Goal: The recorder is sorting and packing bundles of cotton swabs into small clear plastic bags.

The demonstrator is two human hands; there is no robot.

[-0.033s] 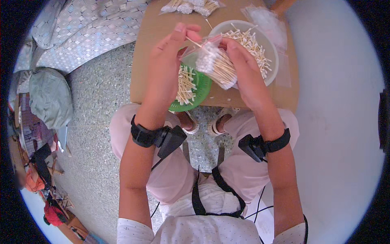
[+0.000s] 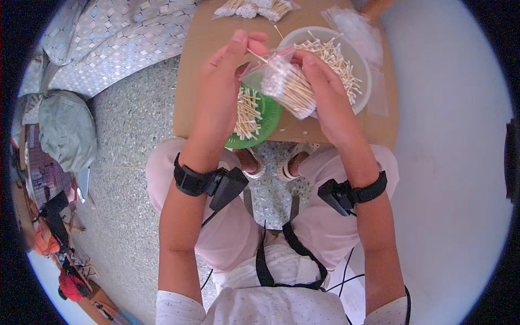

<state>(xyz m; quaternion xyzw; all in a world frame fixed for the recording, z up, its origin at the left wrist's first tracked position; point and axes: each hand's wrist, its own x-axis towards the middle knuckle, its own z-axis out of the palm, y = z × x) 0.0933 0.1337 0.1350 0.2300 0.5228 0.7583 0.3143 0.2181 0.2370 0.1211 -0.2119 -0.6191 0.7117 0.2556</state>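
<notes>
My left hand point(image 2: 226, 67) is closed in a pinch on a single cotton swab point(image 2: 258, 56), which slants toward the mouth of a clear plastic bag. That bag of cotton swabs point(image 2: 292, 91) is packed with wooden-stemmed, white-tipped swabs, and my right hand point(image 2: 324, 81) grips it from the right side. Below and left of the bag, a green basket point(image 2: 266, 127) of loose swabs sits partly hidden behind my left hand. Behind my right hand stands a white bowl point(image 2: 366, 89) heaped with more swabs.
Filled bags of swabs point(image 2: 254, 8) lie at the far edge of the brown table point(image 2: 197, 40). Empty clear bags point(image 2: 357, 35) are piled at its far right. One loose swab point(image 2: 278, 31) rests near the bowl. A pale wall point(image 2: 449, 162) borders the right side.
</notes>
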